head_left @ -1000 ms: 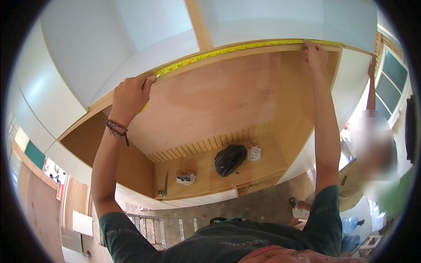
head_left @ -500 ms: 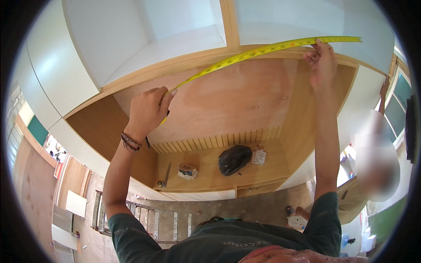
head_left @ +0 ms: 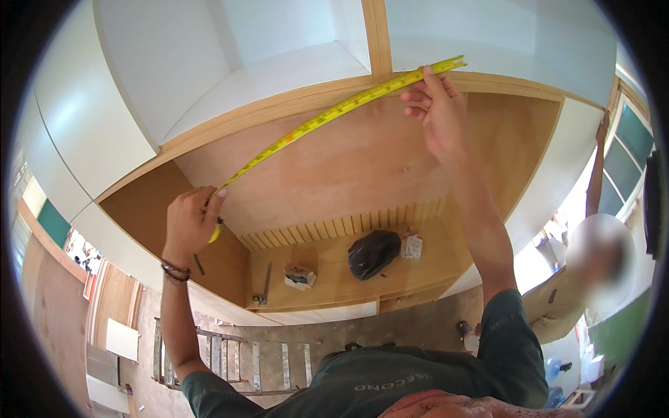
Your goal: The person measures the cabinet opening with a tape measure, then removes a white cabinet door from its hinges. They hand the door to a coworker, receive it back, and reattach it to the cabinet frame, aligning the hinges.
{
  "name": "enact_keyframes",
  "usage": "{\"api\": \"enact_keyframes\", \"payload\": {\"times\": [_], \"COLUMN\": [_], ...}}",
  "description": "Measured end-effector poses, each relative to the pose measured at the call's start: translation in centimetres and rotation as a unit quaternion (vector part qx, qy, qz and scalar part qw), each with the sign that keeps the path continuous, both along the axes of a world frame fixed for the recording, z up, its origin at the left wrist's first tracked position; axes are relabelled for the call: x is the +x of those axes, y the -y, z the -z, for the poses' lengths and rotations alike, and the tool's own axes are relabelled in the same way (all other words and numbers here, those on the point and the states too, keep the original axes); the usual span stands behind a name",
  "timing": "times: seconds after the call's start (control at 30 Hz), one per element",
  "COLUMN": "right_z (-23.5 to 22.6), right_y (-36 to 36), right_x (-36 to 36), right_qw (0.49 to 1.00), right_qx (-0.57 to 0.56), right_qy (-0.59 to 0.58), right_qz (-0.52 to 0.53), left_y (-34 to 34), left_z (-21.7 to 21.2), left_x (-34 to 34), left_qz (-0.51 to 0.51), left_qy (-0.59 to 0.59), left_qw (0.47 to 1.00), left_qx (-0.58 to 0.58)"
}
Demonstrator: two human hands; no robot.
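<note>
The yellow tape measure [head_left: 327, 115] runs as a stretched blade from the left hand [head_left: 189, 224] up to the right hand [head_left: 437, 111], slanting across the wooden back panel [head_left: 362, 174] of an open cabinet. The left hand is closed around the lower end of the tape, its case hidden inside the fist, with a beaded bracelet [head_left: 174, 270] on the wrist. The right hand pinches the blade near its far end between thumb and fingers, just under the wooden frame edge [head_left: 279, 111], and a short length of tape sticks out past the fingers. Below and between the two hands lies a wooden shelf [head_left: 334, 282] carrying a black plastic bag [head_left: 373, 253], a small packet [head_left: 411, 245] just beside the bag, a small box [head_left: 300, 276] and a slim metal tool [head_left: 266, 282]. Under the left forearm a metal ladder [head_left: 237, 362] shows. Beyond the right forearm another person [head_left: 571, 299] reaches up with one arm.
</note>
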State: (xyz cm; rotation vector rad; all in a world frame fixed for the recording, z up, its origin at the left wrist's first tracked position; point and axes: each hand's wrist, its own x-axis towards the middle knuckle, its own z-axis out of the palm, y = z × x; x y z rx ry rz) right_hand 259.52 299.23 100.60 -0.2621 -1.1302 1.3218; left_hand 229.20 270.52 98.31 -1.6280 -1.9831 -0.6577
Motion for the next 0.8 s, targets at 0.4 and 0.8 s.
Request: {"api": "enact_keyframes", "payload": {"times": [0.4, 0.8], "right_z": [1.3, 0.6], "right_y": [1.0, 0.4], "right_x": [-2.6, -2.9], "right_qw": [0.997, 0.941], "right_qx": [-0.037, 0.074], "right_qy": [0.066, 0.272], "right_qz": [-0.017, 0.187], "left_y": [5.2, 5.3], "left_z": [-2.2, -4.3], "left_x": [-9.3, -14.0], "left_qz": [-0.001, -0.028], "left_qy": [-0.077, -0.096], "left_qw": [0.997, 0.995], "left_qx": [-0.016, -0.012]}}
